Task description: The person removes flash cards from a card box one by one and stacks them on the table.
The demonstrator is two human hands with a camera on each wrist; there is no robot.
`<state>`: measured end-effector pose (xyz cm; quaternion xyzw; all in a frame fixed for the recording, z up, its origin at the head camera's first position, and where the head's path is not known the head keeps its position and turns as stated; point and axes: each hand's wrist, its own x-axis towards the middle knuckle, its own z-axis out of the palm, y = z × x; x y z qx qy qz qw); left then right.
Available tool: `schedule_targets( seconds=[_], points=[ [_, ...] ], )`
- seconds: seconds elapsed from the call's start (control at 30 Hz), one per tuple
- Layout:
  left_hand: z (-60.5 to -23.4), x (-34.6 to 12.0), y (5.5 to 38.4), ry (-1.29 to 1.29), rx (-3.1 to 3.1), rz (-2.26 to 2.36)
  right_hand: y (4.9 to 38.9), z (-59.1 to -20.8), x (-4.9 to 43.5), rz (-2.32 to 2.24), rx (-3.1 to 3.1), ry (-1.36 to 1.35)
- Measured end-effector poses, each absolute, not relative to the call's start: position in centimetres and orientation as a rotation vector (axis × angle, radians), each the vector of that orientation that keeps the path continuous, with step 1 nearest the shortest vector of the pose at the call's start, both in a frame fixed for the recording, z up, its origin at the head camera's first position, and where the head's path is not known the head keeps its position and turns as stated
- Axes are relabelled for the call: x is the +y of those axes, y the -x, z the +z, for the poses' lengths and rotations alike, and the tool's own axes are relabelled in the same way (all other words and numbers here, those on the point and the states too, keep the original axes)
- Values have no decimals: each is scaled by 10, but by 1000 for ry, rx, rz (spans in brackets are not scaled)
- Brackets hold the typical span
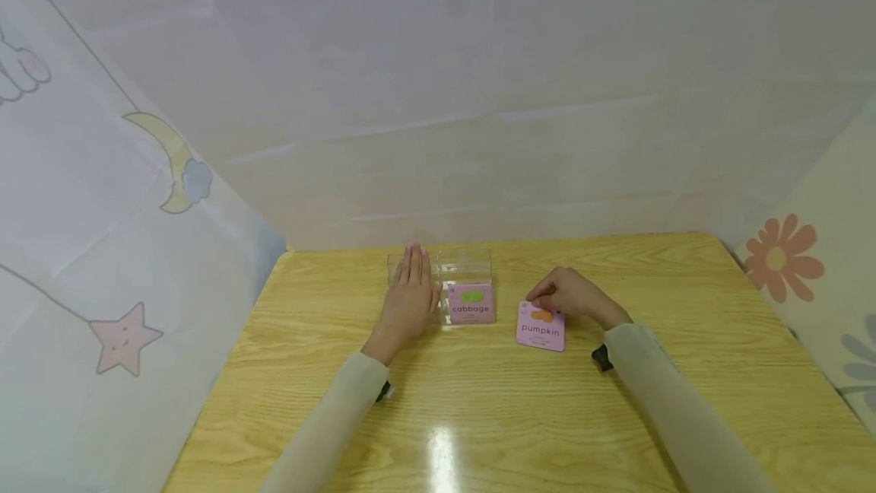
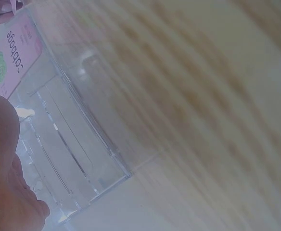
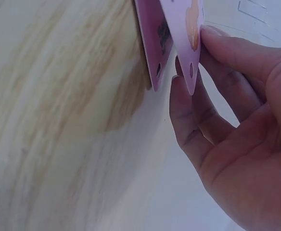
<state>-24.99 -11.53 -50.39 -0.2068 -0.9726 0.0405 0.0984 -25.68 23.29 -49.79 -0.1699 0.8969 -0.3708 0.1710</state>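
Note:
A clear plastic card holder (image 1: 465, 265) stands on the wooden table, with a pink "cabbage" card (image 1: 472, 315) in its right section. My left hand (image 1: 409, 301) lies over the left section, fingers straight and together. In the left wrist view, several clear ridges (image 2: 66, 139) show beside that hand. To the right of the holder, my right hand (image 1: 573, 297) pinches the top of a pink "pumpkin" card (image 1: 539, 336) between thumb and fingers. The right wrist view shows a second pink card (image 3: 152, 53) close behind the pumpkin card, its edge apart from the fingertips.
The wooden table (image 1: 328, 371) reaches back to a pale hanging sheet (image 1: 520, 135). Sheets with drawn figures, such as a moon (image 1: 171, 154) and a flower (image 1: 780, 257), close off both sides. A black strap piece (image 1: 602, 357) sits at the right wrist.

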Motion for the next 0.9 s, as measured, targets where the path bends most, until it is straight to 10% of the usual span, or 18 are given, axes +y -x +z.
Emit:
schedule_targets(
  seconds=[0.9],
  points=[
    [-503, -113, 248, 591, -2916, 83, 254, -501, 233, -1088, 2577, 472]
  ],
)
